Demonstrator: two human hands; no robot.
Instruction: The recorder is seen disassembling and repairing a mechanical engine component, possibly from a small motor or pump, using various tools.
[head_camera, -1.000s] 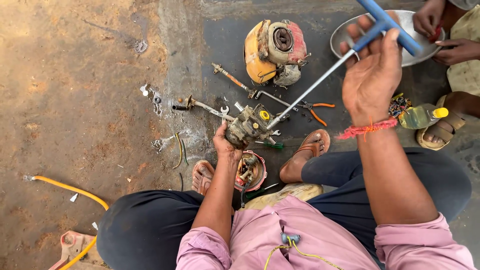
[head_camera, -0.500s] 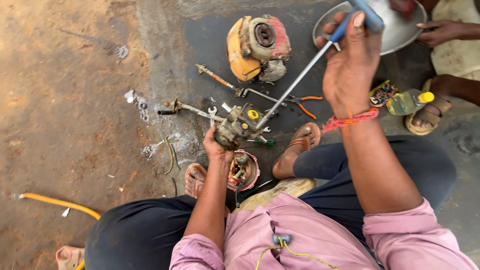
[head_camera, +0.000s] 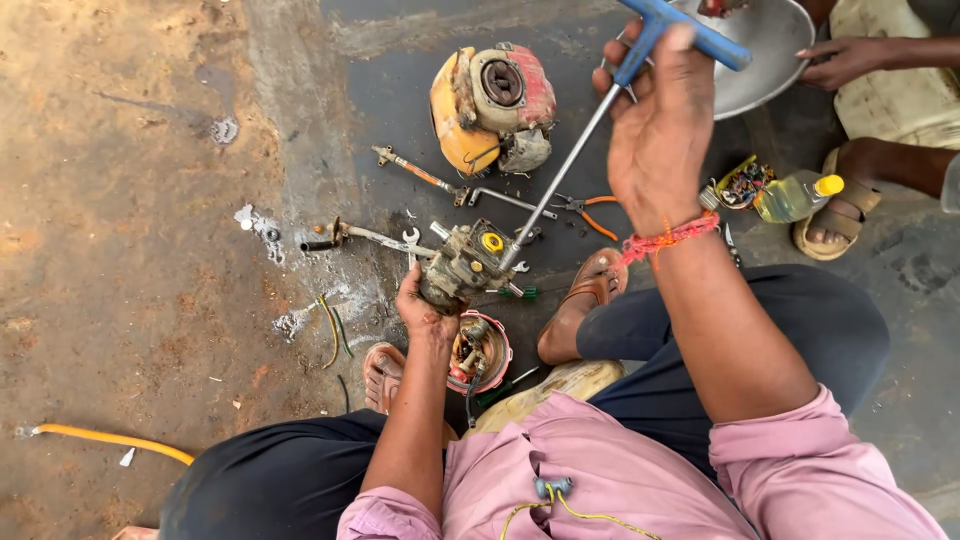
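L hand (head_camera: 425, 312) grips small carburettor (head_camera: 462, 265); R hand (head_camera: 660, 130) closed on blue T-handle wrench (head_camera: 600, 110), tip seated in carb; engine (head_camera: 495, 100) behind carb already stripped, fastener work unfinished.

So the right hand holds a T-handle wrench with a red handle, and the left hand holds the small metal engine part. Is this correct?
Not quite: the head view shows the T-handle wrench has a blue handle, not red. The rest stands: the right hand grips it, and the left hand holds the small metal engine part.
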